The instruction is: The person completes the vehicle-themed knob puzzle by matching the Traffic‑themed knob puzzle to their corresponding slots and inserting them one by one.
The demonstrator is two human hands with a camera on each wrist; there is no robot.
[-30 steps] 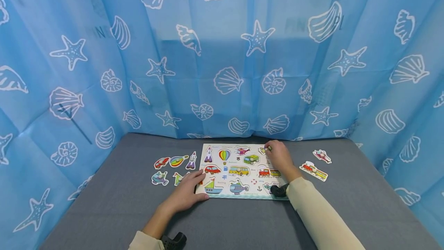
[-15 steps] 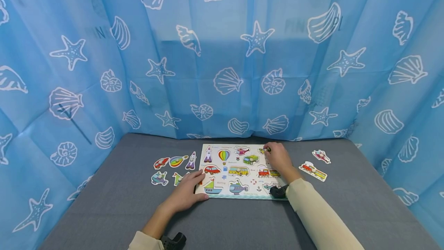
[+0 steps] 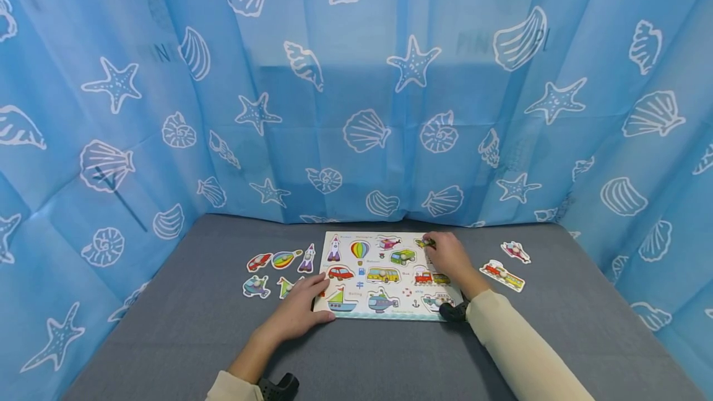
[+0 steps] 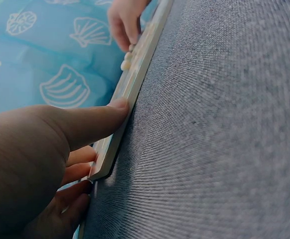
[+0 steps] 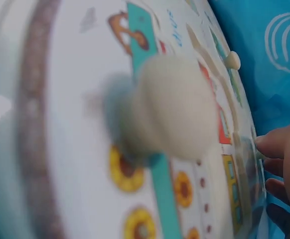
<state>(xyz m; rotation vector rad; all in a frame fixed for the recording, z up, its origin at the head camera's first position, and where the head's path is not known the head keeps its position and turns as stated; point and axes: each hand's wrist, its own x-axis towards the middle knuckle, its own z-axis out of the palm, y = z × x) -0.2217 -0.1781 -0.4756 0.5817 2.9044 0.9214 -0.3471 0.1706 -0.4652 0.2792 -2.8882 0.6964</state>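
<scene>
A wooden peg puzzle board (image 3: 356,314) with vehicle pictures lies flat on the table. My left hand (image 3: 301,308) holds its near-left corner; in the left wrist view the thumb (image 4: 97,124) presses the near edge and the fingers bend round the side. At the far-right corner my right hand (image 3: 447,255) pinches a small yellow-green puzzle piece (image 3: 420,243), mostly hidden by the fingertips. A ship piece (image 3: 438,302) sits in the board below the right wrist, its round knob (image 5: 175,107) large in the right wrist view. A green truck piece (image 3: 403,256) sits left of the right hand.
Left of the board lie loose pieces: a red car (image 3: 259,262), a balloon (image 3: 286,258), a rocket (image 3: 307,258), a submarine (image 3: 256,286) and a sailboat (image 3: 285,288). A train (image 3: 502,275) and a helicopter (image 3: 515,252) lie to the right. A blue shell-print curtain (image 3: 356,184) borders the table.
My right hand has lowered slightly onto the far-right corner with the yellow-green piece, and its wrist has shifted right, showing more of the ship. The left hand has stayed in place.
</scene>
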